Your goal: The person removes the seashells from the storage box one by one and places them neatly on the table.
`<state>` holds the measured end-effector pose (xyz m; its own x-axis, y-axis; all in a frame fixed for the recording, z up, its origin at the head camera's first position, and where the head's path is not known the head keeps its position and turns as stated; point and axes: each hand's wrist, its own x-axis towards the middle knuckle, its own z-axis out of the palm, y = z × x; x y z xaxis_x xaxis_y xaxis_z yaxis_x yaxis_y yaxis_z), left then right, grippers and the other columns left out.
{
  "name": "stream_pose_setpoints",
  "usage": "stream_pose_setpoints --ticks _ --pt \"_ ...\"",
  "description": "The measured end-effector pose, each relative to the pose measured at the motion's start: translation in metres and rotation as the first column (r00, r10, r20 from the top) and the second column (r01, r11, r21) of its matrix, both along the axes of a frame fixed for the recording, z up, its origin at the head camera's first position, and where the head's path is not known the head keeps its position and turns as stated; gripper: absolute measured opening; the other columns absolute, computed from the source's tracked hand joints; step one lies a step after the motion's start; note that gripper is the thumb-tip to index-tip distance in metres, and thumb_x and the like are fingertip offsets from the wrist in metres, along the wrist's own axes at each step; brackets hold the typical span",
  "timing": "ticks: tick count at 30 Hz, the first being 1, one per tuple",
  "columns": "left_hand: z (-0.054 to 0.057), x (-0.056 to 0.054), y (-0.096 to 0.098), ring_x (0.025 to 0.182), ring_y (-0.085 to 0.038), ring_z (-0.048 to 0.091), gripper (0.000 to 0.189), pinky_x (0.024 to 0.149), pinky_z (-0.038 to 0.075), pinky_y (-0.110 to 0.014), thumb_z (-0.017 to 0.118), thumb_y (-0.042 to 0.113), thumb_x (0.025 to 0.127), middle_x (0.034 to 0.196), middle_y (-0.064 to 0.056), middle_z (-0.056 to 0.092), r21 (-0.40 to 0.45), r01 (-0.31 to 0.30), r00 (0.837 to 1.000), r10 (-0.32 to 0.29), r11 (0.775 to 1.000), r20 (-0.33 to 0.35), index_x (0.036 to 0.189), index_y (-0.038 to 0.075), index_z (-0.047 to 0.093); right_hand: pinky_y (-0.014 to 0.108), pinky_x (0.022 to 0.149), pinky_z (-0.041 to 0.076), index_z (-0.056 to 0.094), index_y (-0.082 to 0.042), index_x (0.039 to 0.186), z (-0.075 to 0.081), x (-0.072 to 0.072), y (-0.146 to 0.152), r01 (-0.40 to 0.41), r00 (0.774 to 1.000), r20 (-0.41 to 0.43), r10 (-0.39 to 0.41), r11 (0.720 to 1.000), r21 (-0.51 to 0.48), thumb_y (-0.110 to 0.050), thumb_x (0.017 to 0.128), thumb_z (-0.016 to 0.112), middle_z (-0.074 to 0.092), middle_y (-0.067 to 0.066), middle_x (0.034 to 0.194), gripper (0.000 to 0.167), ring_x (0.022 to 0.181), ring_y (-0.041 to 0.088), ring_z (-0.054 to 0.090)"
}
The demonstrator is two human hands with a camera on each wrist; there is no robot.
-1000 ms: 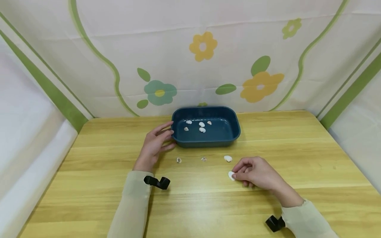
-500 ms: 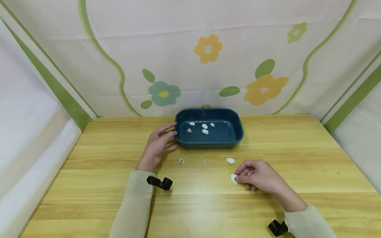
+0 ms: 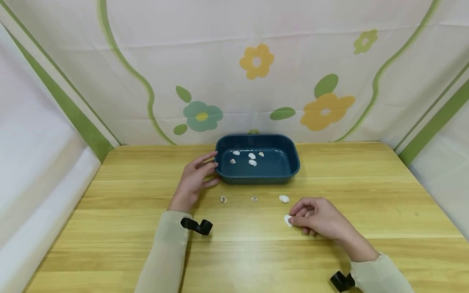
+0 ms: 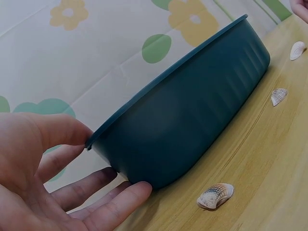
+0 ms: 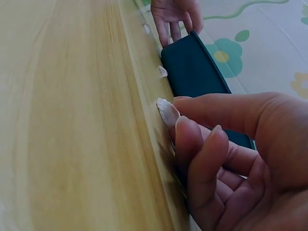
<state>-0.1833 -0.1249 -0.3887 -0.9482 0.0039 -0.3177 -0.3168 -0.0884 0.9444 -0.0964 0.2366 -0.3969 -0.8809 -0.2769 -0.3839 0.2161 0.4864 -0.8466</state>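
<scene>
My right hand (image 3: 320, 219) pinches a white seashell (image 3: 288, 220) between thumb and fingertips, close over the table. In the right wrist view that seashell (image 5: 167, 111) shows its ribbed edge, the rest covered by the fingertips. My left hand (image 3: 192, 181) is at the left end of a dark blue tray (image 3: 256, 180). Its fingers are spread, the thumb at the rim and the fingertips at the lower wall, as the left wrist view shows. Between the tray and me lie a patterned shell (image 4: 215, 196), a small shell (image 3: 254, 199) and a white shell (image 3: 283, 199) in a row.
Several shells, among them a white one (image 3: 252, 162), lie inside the tray on its left half and middle. The wooden table (image 3: 234, 260) ends at the back against a white cloth (image 3: 212, 61) printed with flowers. More cloth hangs at both sides.
The head view has shifted slightly, so everything sits a little further right and lower in the picture. Both hands, the tray and the shells keep their places relative to each other.
</scene>
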Motion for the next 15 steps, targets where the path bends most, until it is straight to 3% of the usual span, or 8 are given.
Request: stream_pose_setpoints --ticks 8,15 --pt "0.0 0.0 0.001 0.116 -0.023 0.071 0.042 0.096 0.066 -0.046 0.066 0.017 0.107 0.147 -0.009 0.065 0.004 0.005 1.0 -0.005 1.0 0.002 0.148 0.029 0.067 0.029 0.055 0.058 0.072 0.001 0.112 0.006 -0.003 0.007 -0.021 1.0 0.014 0.022 0.998 -0.063 -0.023 0.096 0.083 0.075 0.011 0.088 0.032 0.066 0.019 0.067" --pt "-0.001 0.001 -0.001 0.115 -0.022 0.071 0.043 0.097 0.066 -0.046 0.065 0.018 0.108 0.151 -0.01 0.063 -0.002 0.01 1.0 -0.01 1.0 -0.011 0.15 0.028 0.065 0.03 0.055 0.057 0.072 0.004 0.113 0.033 -0.018 0.002 -0.047 0.996 -0.075 0.042 0.997 -0.064 -0.019 0.097 0.081 0.073 0.016 0.09 0.029 0.064 0.02 0.064"
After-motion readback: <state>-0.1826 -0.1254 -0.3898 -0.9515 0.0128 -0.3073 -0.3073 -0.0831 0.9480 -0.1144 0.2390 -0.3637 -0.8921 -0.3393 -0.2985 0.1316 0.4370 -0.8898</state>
